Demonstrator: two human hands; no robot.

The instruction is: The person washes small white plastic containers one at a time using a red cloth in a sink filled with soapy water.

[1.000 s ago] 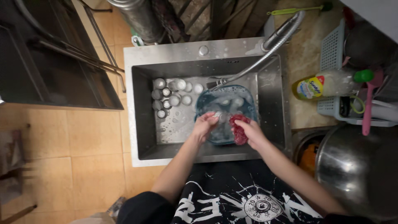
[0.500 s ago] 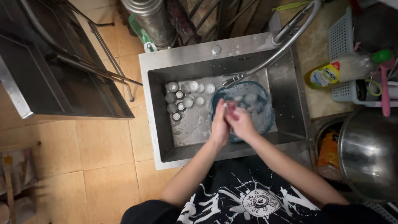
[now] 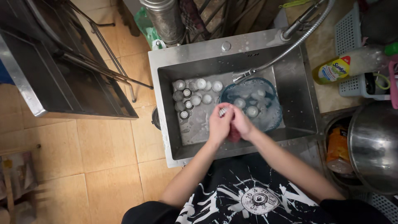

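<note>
Both my hands meet over the steel sink (image 3: pixel 166 83), near its front wall. My left hand (image 3: pixel 219 124) grips a small round metal cup (image 3: pixel 224 110) that shows above its fingers. My right hand (image 3: pixel 242 123) presses against it and holds a red scrubbing sponge (image 3: pixel 234 135), seen just below the palms. Behind the hands a blue basin (image 3: pixel 271 114) of soapy water holds a few small cups. Several more small metal cups (image 3: pixel 191 98) lie upside down on the sink floor to the left.
A flexible spray hose (image 3: pixel 286 52) hangs from the tap into the sink. A yellow dish soap bottle (image 3: pixel 338 68) lies on the right counter by a white basket (image 3: pixel 350 37). A big steel pot (image 3: pixel 375 145) stands at right. A metal rack (image 3: pixel 62 70) stands left over the tiled floor.
My hands have pulled back out of the blue basin toward the sink's front and come together on a small cup. The view has swung, so the sink sits further right.
</note>
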